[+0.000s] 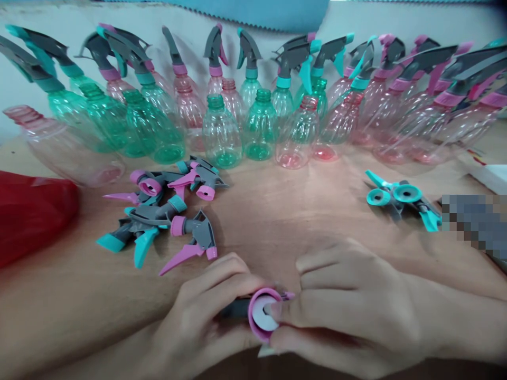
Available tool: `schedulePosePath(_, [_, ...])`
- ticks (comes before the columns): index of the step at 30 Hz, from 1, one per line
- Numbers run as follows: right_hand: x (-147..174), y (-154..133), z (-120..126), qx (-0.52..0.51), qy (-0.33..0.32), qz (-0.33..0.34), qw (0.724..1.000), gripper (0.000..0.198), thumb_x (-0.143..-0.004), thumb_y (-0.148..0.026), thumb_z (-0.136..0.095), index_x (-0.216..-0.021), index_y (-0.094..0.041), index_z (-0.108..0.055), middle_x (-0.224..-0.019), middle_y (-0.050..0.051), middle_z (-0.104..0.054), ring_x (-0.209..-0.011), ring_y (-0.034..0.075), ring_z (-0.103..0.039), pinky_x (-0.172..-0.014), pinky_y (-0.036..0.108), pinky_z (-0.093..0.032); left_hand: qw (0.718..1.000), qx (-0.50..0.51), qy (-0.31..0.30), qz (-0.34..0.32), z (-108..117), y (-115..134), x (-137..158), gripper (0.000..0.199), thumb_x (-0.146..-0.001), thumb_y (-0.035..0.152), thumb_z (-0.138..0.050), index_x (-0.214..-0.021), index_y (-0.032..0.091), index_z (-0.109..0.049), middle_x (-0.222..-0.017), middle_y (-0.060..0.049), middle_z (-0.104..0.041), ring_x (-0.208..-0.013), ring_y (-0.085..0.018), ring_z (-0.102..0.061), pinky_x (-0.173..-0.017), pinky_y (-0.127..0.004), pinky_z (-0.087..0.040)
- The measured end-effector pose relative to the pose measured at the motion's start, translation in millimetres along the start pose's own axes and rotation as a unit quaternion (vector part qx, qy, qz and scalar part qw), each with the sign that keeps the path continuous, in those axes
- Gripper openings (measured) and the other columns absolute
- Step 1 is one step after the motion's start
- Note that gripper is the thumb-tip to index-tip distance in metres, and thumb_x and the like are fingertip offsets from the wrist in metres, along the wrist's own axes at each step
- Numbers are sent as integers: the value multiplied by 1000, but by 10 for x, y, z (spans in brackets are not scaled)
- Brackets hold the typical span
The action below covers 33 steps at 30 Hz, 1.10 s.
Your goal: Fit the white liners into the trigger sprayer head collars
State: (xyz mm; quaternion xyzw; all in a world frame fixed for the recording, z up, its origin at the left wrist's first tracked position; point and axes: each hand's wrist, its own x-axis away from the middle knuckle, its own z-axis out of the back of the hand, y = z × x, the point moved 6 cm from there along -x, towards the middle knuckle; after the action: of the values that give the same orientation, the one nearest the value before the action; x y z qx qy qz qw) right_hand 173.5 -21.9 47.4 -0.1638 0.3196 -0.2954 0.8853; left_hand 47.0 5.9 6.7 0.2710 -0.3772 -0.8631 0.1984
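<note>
My left hand (209, 311) is closed around a grey trigger spray head, whose pink collar (252, 322) faces up toward me. Inside that collar lies a round white gasket (259, 312) with a dark hole in its middle. My right hand (352, 301) is closed, its fingertips pressed onto the gasket and the collar's right side. A small pale piece (268, 350) pokes out below the collar; what it is I cannot tell. Beyond my left hand rests a pile of pink, teal and grey spray heads (204, 229).
Spray bottles, some open-necked like the green bottle (223, 132), some with heads fitted, line the back. A pink bottle (67, 142) leans at left. Teal spray heads (396, 196) sit right, near a blurred-out object (475, 221). A red bag (35, 216) is at left.
</note>
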Motion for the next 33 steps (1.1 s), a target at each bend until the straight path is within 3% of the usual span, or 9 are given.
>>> schedulePosePath(3, [-6, -30, 17, -7, 3, 0, 1000, 31, -88, -21, -55, -65, -9, -70, -48, 0, -59, -43, 10, -34, -43, 28, -29, 1000, -3, -1, -2, -7, -8, 13, 24, -89, 31, -59, -108, 17, -57, -84, -2, -58, -75, -13, -56, -64, -23, -47])
schedulePosePath(6, [-31, 30, 41, -59, -32, -72, 995, 26, -87, -19, -57, -67, -11, -70, -54, 1, -63, -48, 9, -46, -49, 25, -36, 1000, -9, 7, -2, 6, -4, 15, 28, -85, 35, -64, -107, 18, -57, -82, -1, -59, -74, -13, -56, -63, -22, -47])
schedulePosePath(10, [13, 178, -24, -215, -144, -240, 936, 17, -89, -21, -56, -85, -18, -73, -73, -3, -70, -62, 6, -58, -62, 16, -43, 1000, -13, 3, -3, 17, 7, 3, 35, -79, 31, -71, -108, 18, -56, -83, 0, -59, -73, -12, -56, -62, -21, -47])
schedulePosePath(15, [94, 248, -90, -287, -180, -333, 880, 24, -90, -40, -54, -90, -25, -74, -73, -4, -70, -59, 7, -56, -54, 18, -41, 999, -24, 8, -28, 17, 31, -9, 28, -83, 28, -68, -106, 17, -55, -81, -1, -57, -72, -13, -55, -64, -23, -48])
schedulePosePath(22, [129, 242, -94, -273, -147, -365, 878, 19, -87, -41, -58, -91, -30, -74, -70, -5, -69, -55, 8, -55, -47, 17, -39, 997, -36, 18, -59, 10, 78, -11, 24, -85, 29, -66, -102, 17, -54, -79, -2, -56, -71, -14, -55, -64, -23, -48])
schedulePosePath(28, [160, 165, -104, -324, -165, -355, 861, 22, -90, -36, -54, -96, -27, -73, -80, -2, -73, -67, 11, -65, -60, 19, -49, 997, -38, 9, -62, -3, 105, -9, 23, -88, 33, -60, -103, 17, -54, -80, -3, -57, -72, -14, -56, -63, -23, -49])
schedulePosePath(33, [189, 152, -67, -348, -184, -342, 853, 26, -94, -36, -48, -105, -27, -70, -89, -3, -73, -60, 9, -66, -55, 16, -50, 997, -30, 10, -65, -4, 93, -17, 26, -88, 33, -60, -107, 16, -54, -83, -3, -57, -73, -14, -57, -64, -23, -49])
